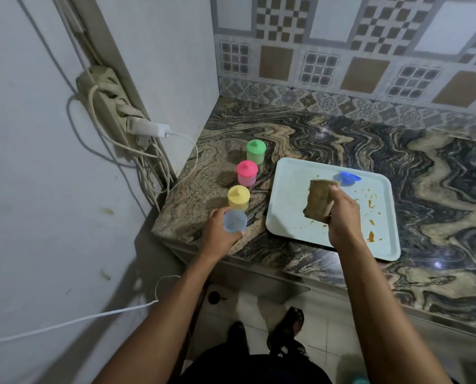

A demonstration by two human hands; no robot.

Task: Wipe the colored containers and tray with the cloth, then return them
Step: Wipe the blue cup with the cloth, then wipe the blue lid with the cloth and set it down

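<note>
Left grip (220, 235) is clasping the open blue container (234, 221) beside the tray (292, 189), right grip (342, 220) clutching the cloth (318, 202) over it. Tray's showing stains, so wiping and returning are looking far from done.

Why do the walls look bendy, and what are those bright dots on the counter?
Head view: the wide lens bends the wall and counter; the dots are light glaring off its shiny stone; the green container throws a soft shadow to its left; the blue cup in the left hand looks slightly blurred.
</note>
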